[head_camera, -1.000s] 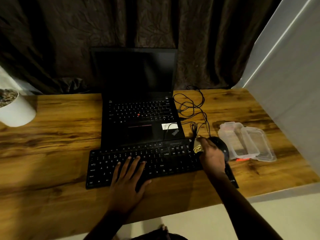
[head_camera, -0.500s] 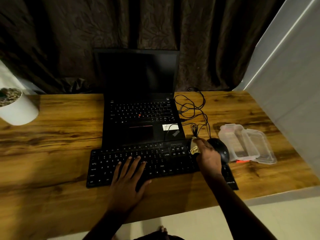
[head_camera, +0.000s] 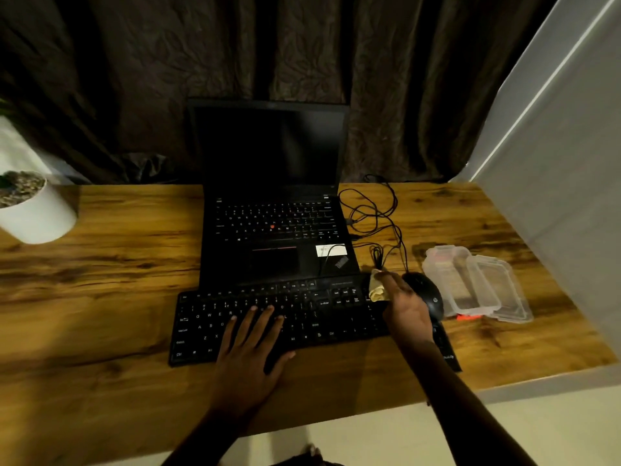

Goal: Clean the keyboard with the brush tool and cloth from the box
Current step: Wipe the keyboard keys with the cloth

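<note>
A black keyboard (head_camera: 302, 317) lies on the wooden desk in front of a laptop. My left hand (head_camera: 250, 351) rests flat on its lower middle keys, fingers spread. My right hand (head_camera: 405, 306) is over the keyboard's right end, shut on a bunched pale yellow cloth (head_camera: 376, 289) that touches the top right keys. A clear plastic box (head_camera: 447, 277) and its lid (head_camera: 500, 290) sit to the right, with a small orange piece (head_camera: 467, 317) showing at their front edge. No brush is clearly visible.
An open black laptop (head_camera: 272, 196) stands behind the keyboard. A black mouse (head_camera: 425, 294) on its pad lies just right of my right hand, with tangled cables (head_camera: 373, 216) behind. A white plant pot (head_camera: 33, 210) sits far left. A grey wall panel (head_camera: 554, 163) borders the right.
My right hand has slid the cloth a little to the left along the keyboard's top right corner. My left hand has stayed flat on the keys.
</note>
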